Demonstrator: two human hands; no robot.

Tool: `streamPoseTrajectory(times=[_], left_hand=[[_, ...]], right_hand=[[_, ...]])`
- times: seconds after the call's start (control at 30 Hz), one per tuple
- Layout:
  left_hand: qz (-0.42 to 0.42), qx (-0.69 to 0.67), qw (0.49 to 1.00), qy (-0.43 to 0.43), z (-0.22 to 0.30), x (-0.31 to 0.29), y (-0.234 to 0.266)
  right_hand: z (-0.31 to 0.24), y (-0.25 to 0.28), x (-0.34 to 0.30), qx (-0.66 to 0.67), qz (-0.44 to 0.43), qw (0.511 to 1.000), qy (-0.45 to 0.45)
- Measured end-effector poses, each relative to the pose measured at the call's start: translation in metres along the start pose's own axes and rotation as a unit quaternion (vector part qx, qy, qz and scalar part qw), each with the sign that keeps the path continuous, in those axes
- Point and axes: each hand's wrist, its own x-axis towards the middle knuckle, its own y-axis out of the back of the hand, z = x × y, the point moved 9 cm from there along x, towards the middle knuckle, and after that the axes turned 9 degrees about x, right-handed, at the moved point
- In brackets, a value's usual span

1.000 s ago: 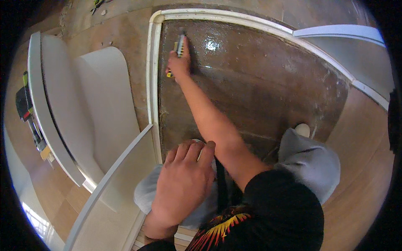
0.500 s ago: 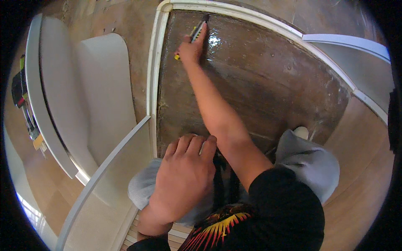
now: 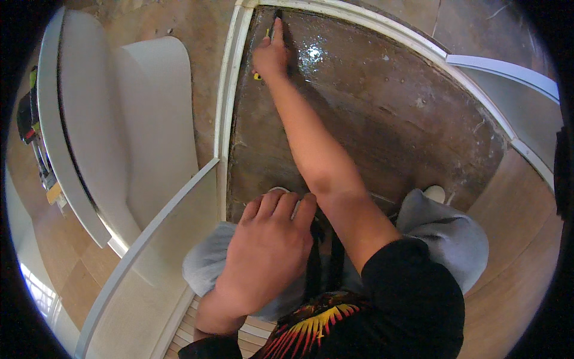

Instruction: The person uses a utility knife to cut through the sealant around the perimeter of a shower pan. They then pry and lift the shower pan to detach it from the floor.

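My right hand reaches to the far left of a wet brown floor panel and grips what looks like a utility knife. Its dark tip points at the panel's far edge, close to the corner of the white frame. The index finger lies along the tool, and a yellow end shows below the fist. Most of the tool is hidden by the fingers. My left hand hangs above my grey-clad left knee, fingers curled downward; whatever may be inside them is hidden.
Low translucent panels stand at the near left and far right. On the left, a curved white panel stands beside several tools on tan tiles. A slatted surface lies beneath me.
My right hand has moved left with the knife, nearer the frame's far left corner. The view has shifted slightly. My left hand keeps its curled pose.
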Motion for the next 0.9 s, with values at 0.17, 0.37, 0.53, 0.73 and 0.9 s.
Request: streamPoseTrajectory(times=[0.17, 0.37, 0.53, 0.73, 0.9], left_hand=[[-0.006, 0.002, 1.000, 0.004, 0.002, 0.000, 0.002], [-0.008, -0.001, 1.000, 0.020, 0.000, -0.012, -0.005], [0.004, -0.009, 1.000, 0.020, -0.001, -0.015, -0.003], [0.005, 0.003, 1.000, 0.022, -0.012, -0.007, -0.005], [0.005, 0.002, 1.000, 0.006, -0.008, -0.001, -0.003]], right_hand=[[-0.010, -0.003, -0.006, 0.058, -0.055, 0.993, -0.089], [0.003, 0.008, 0.003, 0.208, -0.170, 0.948, -0.170], [-0.008, 0.023, 0.006, 0.108, -0.147, 0.976, -0.120], [-0.033, 0.027, -0.013, -0.014, -0.177, 0.981, -0.083], [-0.020, 0.025, 0.008, -0.013, -0.112, 0.992, -0.048]])
